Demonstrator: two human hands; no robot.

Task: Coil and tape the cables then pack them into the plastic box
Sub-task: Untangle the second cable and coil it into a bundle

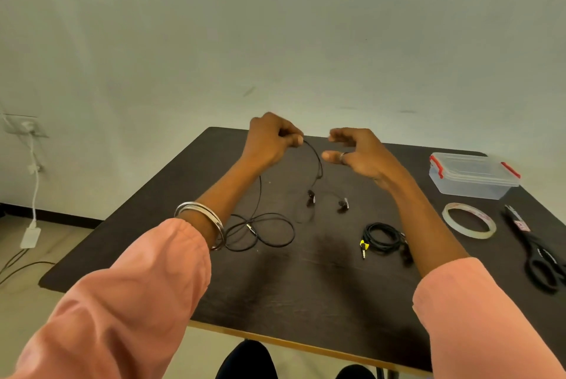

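The left hand (271, 141) was raised above the far part of the dark counter (306, 286), its fingers curled and pinching the black earphone cable (317, 161) near the fingertips. From that pinch the cable hung down in a curve to two earbuds (311, 197) lying on the counter, while its other length ran under the left forearm to loose loops (260, 233) by the bangles (200, 213) on the left wrist. The right hand (361, 153) hovered just beside the left, fingers spread and loosely bent, holding nothing, a ring on one finger. A second cable (381, 237), already wound into a coil with a yellow-marked plug, lay on the counter partly under the right forearm. At the far right corner stood the plastic box (473, 176), its lid on with red clips. Nearer lay the tape roll (468, 220) flat, and just right of it the black scissors (536, 253).
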